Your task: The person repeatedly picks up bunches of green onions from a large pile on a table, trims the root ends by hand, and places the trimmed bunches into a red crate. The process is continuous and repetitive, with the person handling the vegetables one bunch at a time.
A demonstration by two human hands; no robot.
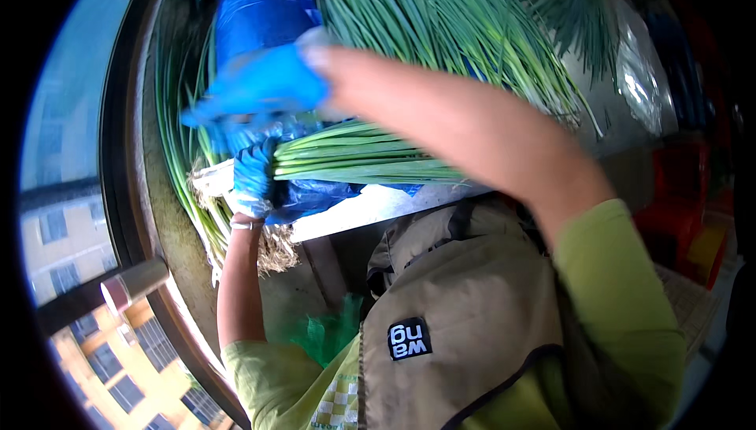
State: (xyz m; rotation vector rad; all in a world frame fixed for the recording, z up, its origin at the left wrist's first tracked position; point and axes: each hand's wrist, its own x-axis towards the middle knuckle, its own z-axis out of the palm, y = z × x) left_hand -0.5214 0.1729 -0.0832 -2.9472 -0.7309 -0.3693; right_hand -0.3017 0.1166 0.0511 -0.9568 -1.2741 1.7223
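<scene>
My left hand (pixel 254 175), in a blue and white glove, is closed around a bunch of green onions (pixel 354 155) near its white root end. The green leaves of that bunch run to the right, passing under my right forearm. Blurred by motion, my gloved right hand (pixel 266 84) hovers above and beyond the left one, over blue plastic wrapping (pixel 266 13). Its fingertips reach left, and whether they pinch anything is unclear. Beyond my right forearm lies a large pile of green onions (pixel 425 16).
More green onions with roots (pixel 177 105) lie along the left ledge (pixel 162 223), beside a window frame (pixel 118 134). Clear plastic (pixel 644 75) sits at the far right, above a red plastic stool (pixel 673 188). Green netting or plastic (pixel 328 329) hangs below the pale tabletop (pixel 366 208).
</scene>
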